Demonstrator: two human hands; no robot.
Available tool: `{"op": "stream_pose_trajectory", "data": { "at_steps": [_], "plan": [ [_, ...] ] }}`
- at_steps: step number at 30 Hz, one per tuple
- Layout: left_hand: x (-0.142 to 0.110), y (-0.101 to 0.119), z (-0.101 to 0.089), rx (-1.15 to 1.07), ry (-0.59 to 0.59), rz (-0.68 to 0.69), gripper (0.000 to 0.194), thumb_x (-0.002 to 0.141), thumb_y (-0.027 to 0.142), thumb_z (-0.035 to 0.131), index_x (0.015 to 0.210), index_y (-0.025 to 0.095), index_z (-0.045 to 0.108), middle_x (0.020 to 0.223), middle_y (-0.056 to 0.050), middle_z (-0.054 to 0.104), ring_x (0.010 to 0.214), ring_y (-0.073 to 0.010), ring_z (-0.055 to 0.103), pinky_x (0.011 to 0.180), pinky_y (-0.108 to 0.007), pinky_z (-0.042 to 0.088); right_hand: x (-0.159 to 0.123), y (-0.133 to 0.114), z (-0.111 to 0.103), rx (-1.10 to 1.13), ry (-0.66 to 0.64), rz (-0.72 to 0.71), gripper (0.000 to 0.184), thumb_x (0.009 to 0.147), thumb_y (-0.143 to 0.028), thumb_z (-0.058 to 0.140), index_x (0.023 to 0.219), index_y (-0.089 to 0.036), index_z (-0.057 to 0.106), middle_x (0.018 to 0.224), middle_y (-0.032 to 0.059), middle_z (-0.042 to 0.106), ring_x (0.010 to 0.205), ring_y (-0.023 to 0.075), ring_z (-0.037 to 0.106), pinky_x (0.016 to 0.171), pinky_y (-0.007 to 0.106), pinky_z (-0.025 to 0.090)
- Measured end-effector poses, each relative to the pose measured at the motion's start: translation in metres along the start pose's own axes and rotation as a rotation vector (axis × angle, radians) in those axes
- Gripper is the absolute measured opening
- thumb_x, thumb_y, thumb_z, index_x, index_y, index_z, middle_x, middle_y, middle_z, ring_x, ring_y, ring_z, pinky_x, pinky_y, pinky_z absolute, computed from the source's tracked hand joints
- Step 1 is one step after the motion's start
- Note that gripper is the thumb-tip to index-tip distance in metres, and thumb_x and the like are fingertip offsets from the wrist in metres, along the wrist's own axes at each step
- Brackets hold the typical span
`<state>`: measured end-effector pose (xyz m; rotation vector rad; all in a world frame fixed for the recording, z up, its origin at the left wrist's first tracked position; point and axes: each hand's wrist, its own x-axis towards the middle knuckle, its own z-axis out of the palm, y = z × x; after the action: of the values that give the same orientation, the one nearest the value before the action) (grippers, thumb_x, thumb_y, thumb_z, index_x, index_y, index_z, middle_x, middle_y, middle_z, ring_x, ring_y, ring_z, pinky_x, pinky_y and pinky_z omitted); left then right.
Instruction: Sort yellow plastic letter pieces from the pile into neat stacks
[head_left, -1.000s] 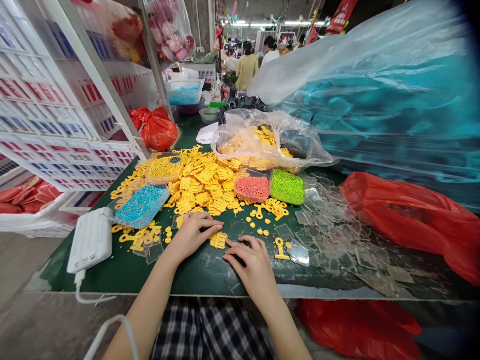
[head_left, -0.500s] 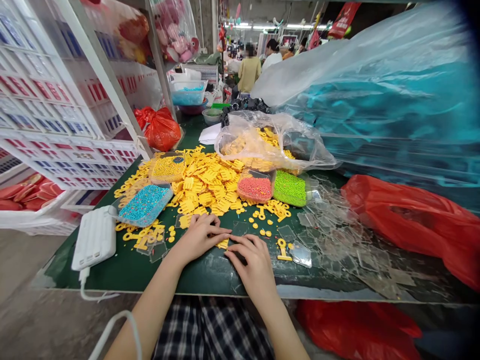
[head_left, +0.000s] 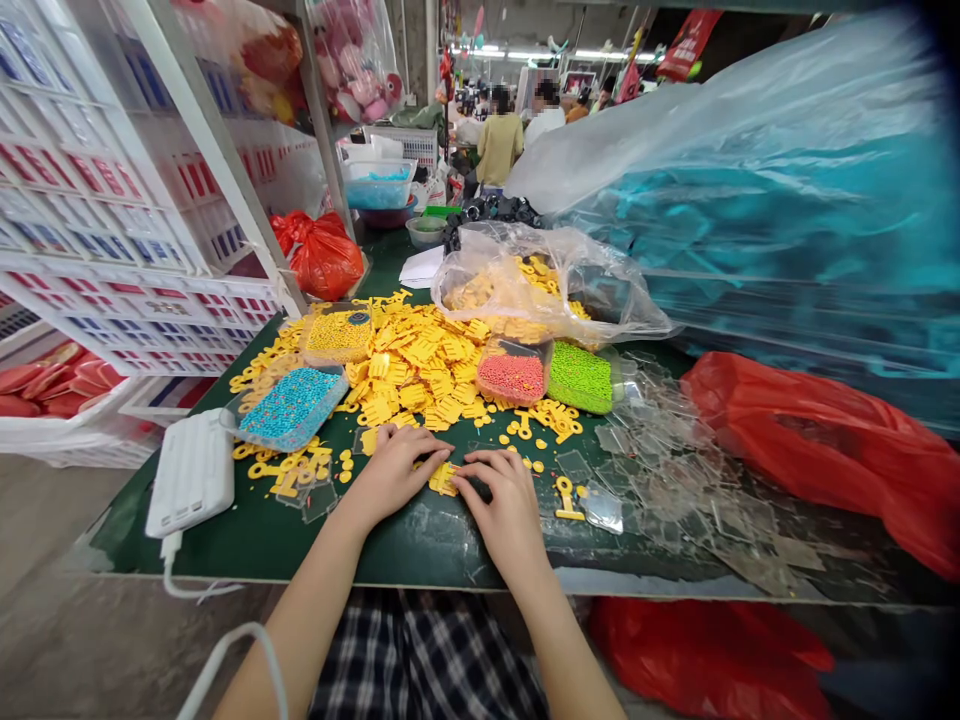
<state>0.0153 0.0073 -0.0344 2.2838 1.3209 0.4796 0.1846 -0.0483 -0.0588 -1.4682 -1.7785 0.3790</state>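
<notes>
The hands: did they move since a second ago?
A little. The right hand slid up and left along the table toward the left hand, so both now touch the small yellow piece between them. The left hand hardly shifted. The yellow pile, the bead trays and the white box stayed put.

white power bank [head_left: 191,472] | blue beads tray [head_left: 291,406] | red bag [head_left: 825,440] | green beads [head_left: 577,377]

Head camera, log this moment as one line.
left hand: flat on yellow piece | right hand: fingertips touching it | behind: yellow pile, bead trays | surface: green table
</notes>
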Motion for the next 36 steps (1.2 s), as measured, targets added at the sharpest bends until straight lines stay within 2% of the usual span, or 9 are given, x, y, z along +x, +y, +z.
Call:
{"op": "stream_pose_trajectory", "data": {
  "at_steps": [9,21,27,36],
  "plan": [
    [-0.003,0.005,-0.003,0.006,-0.037,-0.024,0.021,0.095,0.033,0.053,0.096,0.022,0.071,0.097,-0.003,0.071,0.096,-0.023,0.061,0.097,-0.047,0.029,0.005,0.0,0.011,-0.048,0.024,0.051,0.012,0.087,-0.033,0.067,0.084,-0.027,0.077,0.085,0.0049,0.062,0.09,0.0242,0.051,0.082,0.041,0.043],
    [-0.005,0.004,-0.002,-0.019,-0.037,0.007,0.023,0.096,0.03,0.048,0.099,0.021,0.07,0.096,-0.004,0.071,0.096,-0.0228,0.061,0.096,-0.045,0.031,0.002,0.007,0.01,0.047,0.035,0.05,0.013,0.088,-0.036,0.066,0.09,-0.034,0.078,0.097,0.0057,0.066,0.095,0.0254,0.05,0.088,0.044,0.044],
    [-0.006,0.003,-0.004,0.003,-0.006,0.001,0.021,0.096,0.03,0.05,0.101,0.021,0.069,0.097,-0.004,0.07,0.099,-0.0235,0.06,0.096,-0.045,0.03,0.002,0.008,0.009,0.094,0.103,0.048,0.022,0.091,-0.042,0.06,0.087,-0.03,0.078,0.097,0.0063,0.068,0.097,0.0251,0.051,0.089,0.043,0.043],
    [-0.007,0.003,-0.006,-0.03,0.012,0.041,0.023,0.094,0.038,0.053,0.087,0.021,0.066,0.091,-0.002,0.07,0.09,-0.0206,0.06,0.093,-0.042,0.032,0.002,0.004,0.004,0.188,0.182,0.086,0.029,0.093,-0.046,0.054,0.083,-0.024,0.072,0.089,0.0051,0.071,0.091,0.0229,0.055,0.085,0.039,0.043]
  ]
}}
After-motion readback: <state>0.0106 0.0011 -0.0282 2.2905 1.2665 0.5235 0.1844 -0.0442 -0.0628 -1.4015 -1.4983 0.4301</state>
